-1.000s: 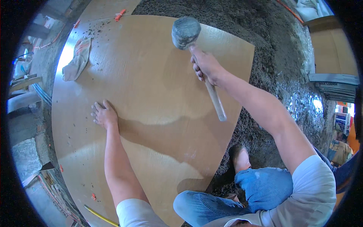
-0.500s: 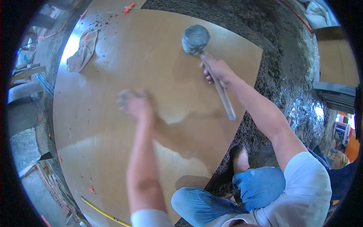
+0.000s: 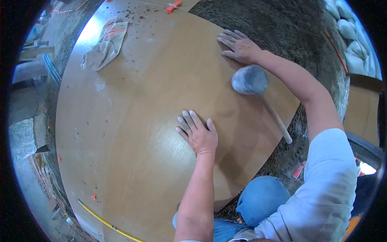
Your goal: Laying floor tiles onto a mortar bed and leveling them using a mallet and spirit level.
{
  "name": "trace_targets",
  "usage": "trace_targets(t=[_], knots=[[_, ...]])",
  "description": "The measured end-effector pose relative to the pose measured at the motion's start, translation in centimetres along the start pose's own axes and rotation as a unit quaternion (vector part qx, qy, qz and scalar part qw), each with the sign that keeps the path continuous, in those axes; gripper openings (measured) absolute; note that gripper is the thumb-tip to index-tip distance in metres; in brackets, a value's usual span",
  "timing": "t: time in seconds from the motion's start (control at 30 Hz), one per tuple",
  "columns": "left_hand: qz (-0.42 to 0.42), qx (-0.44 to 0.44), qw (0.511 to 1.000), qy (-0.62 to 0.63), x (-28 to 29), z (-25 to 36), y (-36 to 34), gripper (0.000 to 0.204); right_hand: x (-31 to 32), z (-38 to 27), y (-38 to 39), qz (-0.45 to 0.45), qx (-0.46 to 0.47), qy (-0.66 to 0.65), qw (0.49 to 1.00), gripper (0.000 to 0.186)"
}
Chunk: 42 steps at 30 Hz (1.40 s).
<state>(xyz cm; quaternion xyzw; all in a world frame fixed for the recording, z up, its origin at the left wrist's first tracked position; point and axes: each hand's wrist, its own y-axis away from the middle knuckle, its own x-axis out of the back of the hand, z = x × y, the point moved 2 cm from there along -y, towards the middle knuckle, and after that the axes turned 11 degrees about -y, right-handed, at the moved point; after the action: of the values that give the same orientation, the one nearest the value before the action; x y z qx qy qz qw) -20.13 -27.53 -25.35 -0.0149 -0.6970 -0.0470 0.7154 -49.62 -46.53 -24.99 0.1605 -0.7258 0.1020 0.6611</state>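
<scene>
A large glossy wood-toned floor tile or panel (image 3: 149, 105) spreads beneath both hands. My left hand (image 3: 200, 132) rests palm down near its middle, fingers spread. Farther up and to the right, my right hand (image 3: 241, 47) presses flat close to the panel's far right edge, fingers stretched out and holding nothing. Just nearer than the right hand lies a mallet (image 3: 250, 80) with a round grey head and a wooden handle, which points toward the near right and reaches past the panel's edge.
A pale cloth (image 3: 105, 45) lies at the far left among dark crumbs. Orange clips (image 3: 174, 7) sit along the edges. A yellow level or measuring strip (image 3: 109, 224) is at the lower left. Wet dark mortar (image 3: 282, 38) borders the right, with white sacks (image 3: 354, 56) and a cardboard box (image 3: 360, 109) beyond.
The right hand has let go of the mallet, now lying on the panel, and reached toward the far right edge. The left hand has moved right and nearer, now flat. The view has shifted.
</scene>
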Motion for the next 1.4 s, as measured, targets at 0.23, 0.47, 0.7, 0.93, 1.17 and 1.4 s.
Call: trace_targets(t=[0.23, 0.47, 0.7, 0.93, 1.17, 1.4], knots=[[-0.053, 0.006, 0.999, 0.009, -0.2, -0.3, -0.2, 0.074, 1.1, -2.5, -14.9, 0.020, -0.073, 0.000, 0.997, 0.064], [-0.063, 0.014, 0.998, 0.012, 0.1, 0.0, -0.2, 0.073, 1.2, -2.6, -17.3, 0.003, -0.120, -0.041, 0.992, 0.065], [-0.031, 0.010, 0.999, 0.018, 0.4, 0.1, -0.4, 0.069, 4.4, 0.4, -6.9, 0.081, -0.045, -0.067, 0.993, 0.047], [-0.025, 0.002, 0.999, -0.024, 0.2, 0.3, -0.2, 0.066, 4.5, -3.2, 15.3, -0.111, -0.304, -0.634, 0.703, 0.039], [0.009, -0.003, 0.999, -0.048, -0.5, 0.3, 0.0, 0.066, 4.0, -12.4, 18.5, -0.029, -0.481, -0.670, 0.565, 0.049], [-0.007, 0.000, 0.998, -0.068, -0.5, 0.3, -0.1, 0.066, 5.3, -15.3, 21.9, 0.078, -0.491, -0.697, 0.517, 0.062]])
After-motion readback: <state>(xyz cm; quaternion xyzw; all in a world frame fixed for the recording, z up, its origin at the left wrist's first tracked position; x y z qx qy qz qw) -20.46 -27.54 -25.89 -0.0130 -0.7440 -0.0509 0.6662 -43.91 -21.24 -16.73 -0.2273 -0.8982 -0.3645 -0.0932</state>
